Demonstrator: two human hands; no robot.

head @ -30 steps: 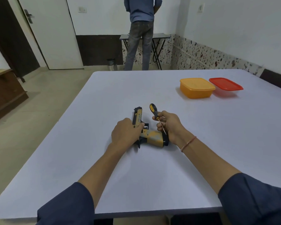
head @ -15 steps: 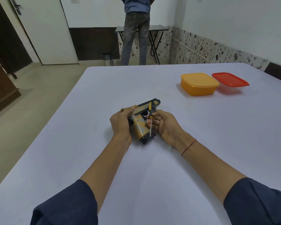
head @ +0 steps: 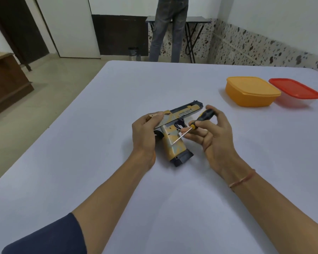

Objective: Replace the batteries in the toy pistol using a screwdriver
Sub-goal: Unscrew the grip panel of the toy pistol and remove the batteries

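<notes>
Your left hand (head: 145, 132) is wrapped over the rear of the toy pistol (head: 174, 132), fingers closed around the back of the slide, pinning it flat on its side on the table (head: 103, 180). Keep that clamp firm — the toy will likely skid on the smooth top once you press down.

The pistol sits mid-table between your two hands. Its barrel points away from you and to the right, toward the orange box (head: 251, 92); the long axis of the slide runs on that diagonal. The grip points back toward you and slightly right, its dark base nearest you.

The screwdriver (head: 195, 126) has its thin shaft slanting down-left, tip resting on the side of the grip. I can't make out a screw head there. Seat the tip squarely before turning, and stand the shaft steeper — at this slant it may cam out.

Your right hand (head: 213, 132) is curled closed on the black-and-yellow handle, thumb and forefinger pinching near the collar. Push down lightly while you twist.
</notes>
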